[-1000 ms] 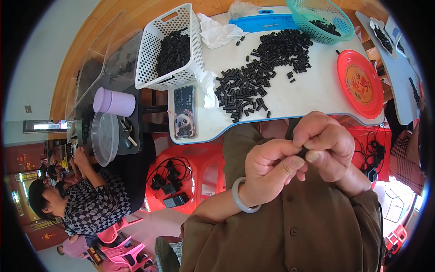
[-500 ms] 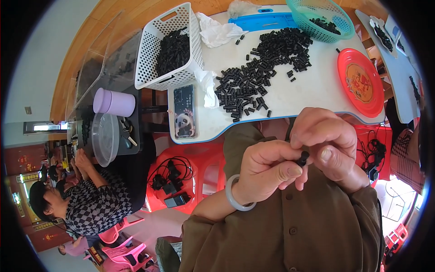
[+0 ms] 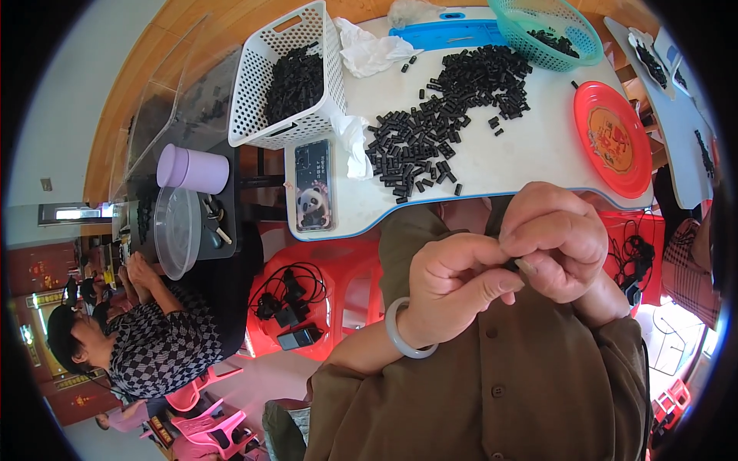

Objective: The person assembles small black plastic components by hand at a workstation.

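Before my chest, my left hand (image 3: pixel 461 288) pinches a small black cylindrical part (image 3: pixel 510 265) between thumb and forefinger. My right hand (image 3: pixel 557 242) meets it from the other side, with its fingers curled and thumb tip against the part. Most of the part is hidden by the fingertips. A pale bangle (image 3: pixel 400 332) circles my left wrist. On the white table beyond my hands lies a loose heap of similar black parts (image 3: pixel 419 146).
A white perforated basket (image 3: pixel 329 92) of black parts stands left of the heap, near a phone (image 3: pixel 313 188). A green basket (image 3: pixel 530 55) and red tray (image 3: pixel 636 173) are at right. Adapters with cables (image 3: pixel 296 315) rest on a red stool (image 3: pixel 350 265). A co-worker (image 3: pixel 165 338) sits at left.
My right thumb and fingers have closed in on the black part, covering more of it. My left hand stays nearly in place.
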Demonstrator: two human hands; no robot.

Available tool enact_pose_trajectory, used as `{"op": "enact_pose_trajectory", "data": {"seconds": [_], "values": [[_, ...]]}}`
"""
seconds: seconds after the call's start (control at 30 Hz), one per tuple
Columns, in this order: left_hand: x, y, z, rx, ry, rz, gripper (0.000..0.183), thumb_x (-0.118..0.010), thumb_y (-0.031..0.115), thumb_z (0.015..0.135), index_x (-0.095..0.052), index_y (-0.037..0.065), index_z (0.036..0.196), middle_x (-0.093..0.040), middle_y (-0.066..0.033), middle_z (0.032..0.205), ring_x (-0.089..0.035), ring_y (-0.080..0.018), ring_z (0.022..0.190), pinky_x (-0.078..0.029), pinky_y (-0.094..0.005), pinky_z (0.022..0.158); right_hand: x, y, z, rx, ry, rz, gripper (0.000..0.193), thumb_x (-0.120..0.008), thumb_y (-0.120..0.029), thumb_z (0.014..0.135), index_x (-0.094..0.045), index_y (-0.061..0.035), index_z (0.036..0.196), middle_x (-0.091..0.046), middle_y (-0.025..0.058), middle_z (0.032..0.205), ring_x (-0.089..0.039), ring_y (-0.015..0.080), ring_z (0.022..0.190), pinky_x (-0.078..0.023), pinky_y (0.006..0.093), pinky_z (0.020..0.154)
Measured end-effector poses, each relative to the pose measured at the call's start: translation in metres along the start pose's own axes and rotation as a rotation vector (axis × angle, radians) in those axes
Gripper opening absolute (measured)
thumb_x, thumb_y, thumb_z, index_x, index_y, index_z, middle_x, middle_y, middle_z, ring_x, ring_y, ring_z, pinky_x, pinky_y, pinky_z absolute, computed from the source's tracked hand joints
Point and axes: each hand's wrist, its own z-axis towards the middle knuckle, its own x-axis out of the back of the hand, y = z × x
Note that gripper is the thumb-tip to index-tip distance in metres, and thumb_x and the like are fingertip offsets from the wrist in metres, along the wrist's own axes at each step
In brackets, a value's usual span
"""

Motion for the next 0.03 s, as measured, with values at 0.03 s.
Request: {"op": "enact_pose_trajectory", "data": {"seconds": [0.03], "values": [[0.0028,-0.0010,0.0014,-0.016,-0.015,0.025,0.013,-0.066,-0.002,0.085,-0.063,-0.004,0.097,-0.063,-0.0092,0.086,-0.064,-0.0122,0.064,-0.047,-0.0193,0.050,-0.0001,-0.0006,0.0002,0.012,-0.011,-0.071,0.014,-0.063,-0.007,0.084,-0.065,0.0004,0.096,-0.061,0.0149,0.092,-0.059,0.0204,0.074,-0.048,0.0287,0.061]]}}
